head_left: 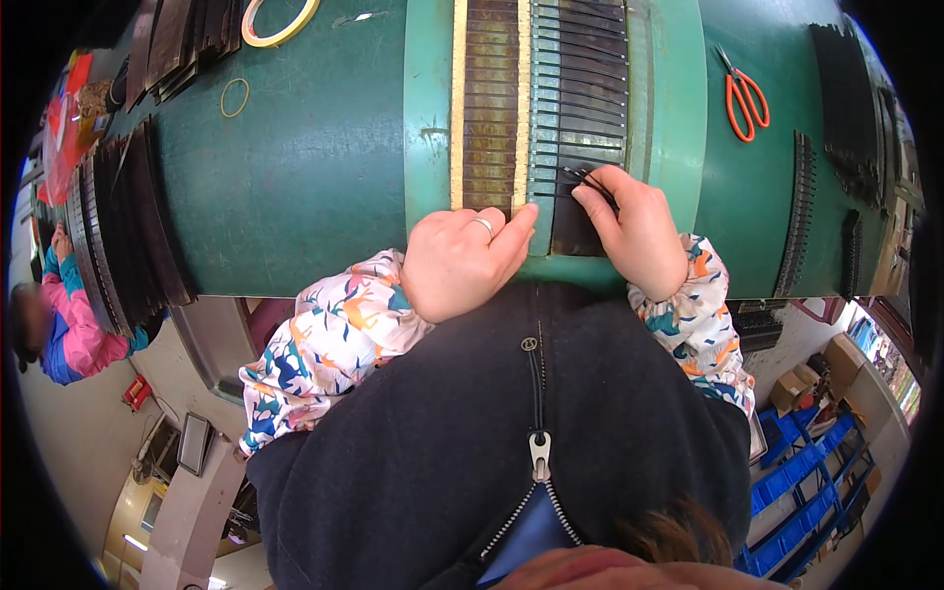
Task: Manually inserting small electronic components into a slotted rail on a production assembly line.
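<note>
My right hand (639, 221) pinches several thin black strips with small light tips (597, 187) between thumb and fingers, over the near end of a dark panel (580, 231). More thin black strips (590, 98) lie side by side across that panel, farther from me. Left of it runs a long brown slotted board (490, 108) with yellow edges. My left hand (462, 258), a ring on one finger, rests at the board's near end. Its fingers are curled, the index finger pointing to the strips' left ends. Whatever its fingertips hold is hidden.
Orange-handled scissors (745, 103) lie on the green table (285, 197) at the right. Rolled tape (280, 22) and a rubber band (234, 98) lie at the far left. Dark strip bundles (133, 226) line the left edge, others (854, 108) the right. Another person (84, 329) is at the left.
</note>
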`<state>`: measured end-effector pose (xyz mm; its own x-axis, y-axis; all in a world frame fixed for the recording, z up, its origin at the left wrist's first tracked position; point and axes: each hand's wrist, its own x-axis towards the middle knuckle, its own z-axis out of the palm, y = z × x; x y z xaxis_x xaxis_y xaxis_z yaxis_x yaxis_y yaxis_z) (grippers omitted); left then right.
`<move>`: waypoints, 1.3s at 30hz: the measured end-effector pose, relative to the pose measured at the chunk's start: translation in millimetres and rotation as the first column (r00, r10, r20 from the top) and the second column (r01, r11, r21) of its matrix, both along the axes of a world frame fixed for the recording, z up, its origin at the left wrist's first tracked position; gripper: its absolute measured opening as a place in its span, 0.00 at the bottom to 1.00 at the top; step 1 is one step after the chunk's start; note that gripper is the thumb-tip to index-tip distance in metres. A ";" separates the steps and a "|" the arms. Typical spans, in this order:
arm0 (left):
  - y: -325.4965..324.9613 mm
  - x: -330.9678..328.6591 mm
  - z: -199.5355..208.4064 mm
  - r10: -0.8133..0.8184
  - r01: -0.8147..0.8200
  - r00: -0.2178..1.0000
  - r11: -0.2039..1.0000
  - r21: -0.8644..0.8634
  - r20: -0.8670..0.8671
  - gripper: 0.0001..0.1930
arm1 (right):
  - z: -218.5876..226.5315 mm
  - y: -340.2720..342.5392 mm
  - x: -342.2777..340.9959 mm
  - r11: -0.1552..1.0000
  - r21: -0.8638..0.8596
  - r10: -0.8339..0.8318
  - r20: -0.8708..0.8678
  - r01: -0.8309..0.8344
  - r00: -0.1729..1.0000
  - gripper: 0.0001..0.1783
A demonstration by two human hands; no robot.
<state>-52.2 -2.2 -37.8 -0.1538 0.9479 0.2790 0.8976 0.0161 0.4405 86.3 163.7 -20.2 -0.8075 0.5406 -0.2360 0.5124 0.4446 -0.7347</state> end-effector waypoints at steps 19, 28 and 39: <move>-10.0 4.4 -3.0 -0.042 0.041 0.999 0.998 0.050 0.015 0.18 | 24.5 4.5 -0.8 0.949 -0.311 0.106 0.140 -0.058 0.984 0.11; -13.6 8.6 -3.1 0.001 -0.002 1.000 0.998 0.059 0.004 0.17 | 14.0 2.1 -17.2 0.952 -0.254 0.220 0.175 -0.172 0.960 0.13; -6.0 13.1 -6.8 -0.011 -0.003 0.983 0.997 -0.076 -0.182 0.18 | 8.4 20.2 -0.2 0.953 -0.052 0.301 0.136 -0.297 0.944 0.12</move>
